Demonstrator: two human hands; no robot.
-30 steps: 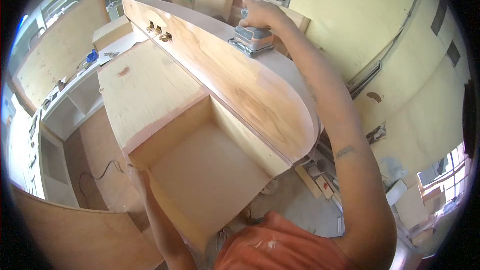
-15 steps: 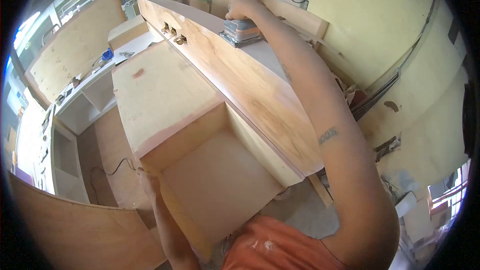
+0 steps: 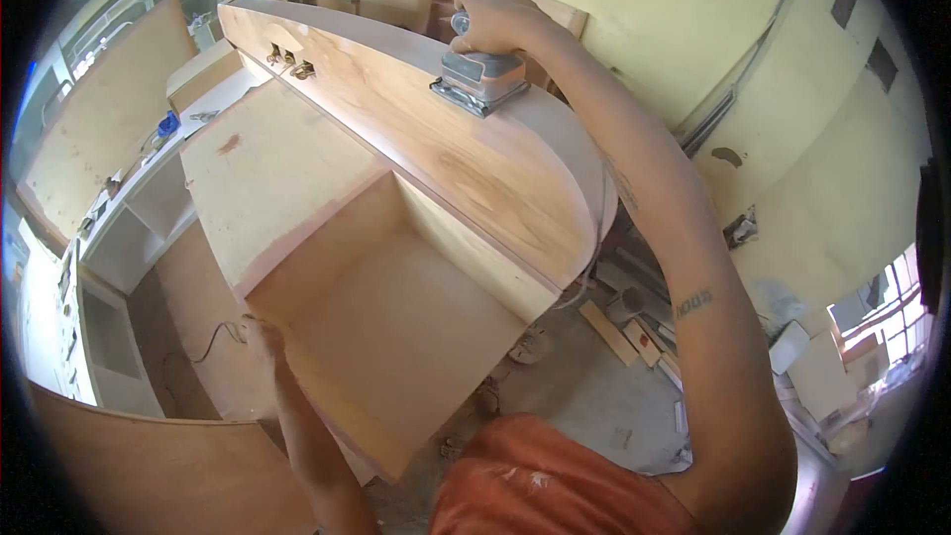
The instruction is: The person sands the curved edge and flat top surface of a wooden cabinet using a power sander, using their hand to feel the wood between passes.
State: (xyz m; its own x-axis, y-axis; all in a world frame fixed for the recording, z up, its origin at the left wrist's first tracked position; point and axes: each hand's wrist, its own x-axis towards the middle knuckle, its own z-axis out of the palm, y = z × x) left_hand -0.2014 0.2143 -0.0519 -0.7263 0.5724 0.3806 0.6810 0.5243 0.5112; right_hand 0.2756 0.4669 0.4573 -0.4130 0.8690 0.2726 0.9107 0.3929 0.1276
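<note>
My right hand [image 3: 495,20] is closed over the top of an orange-and-grey electric sander [image 3: 482,77]. The sander's flat pad rests on the curved top edge of a long wooden panel [image 3: 446,154], near its rounded end. Low on the left, my left hand [image 3: 264,339] is closed at the side edge of an open wooden box [image 3: 396,436]; its fingers are small and partly hidden. A thin dark cord [image 3: 213,342] loops close beside that hand.
Brass-coloured fittings [image 3: 290,61] sit in cutouts of the panel. A pale wooden top [image 3: 282,168] adjoins the box. White shelving [image 3: 163,203] stands at left, with a blue object [image 3: 167,124] on it. Wood offcuts [image 3: 609,332] lie on the floor. A yellowish wall [image 3: 654,30] rises at right.
The sander has travelled along the panel's edge toward its rounded end and my body, with my right hand on it. The view has shifted right. My left hand stays at the box edge.
</note>
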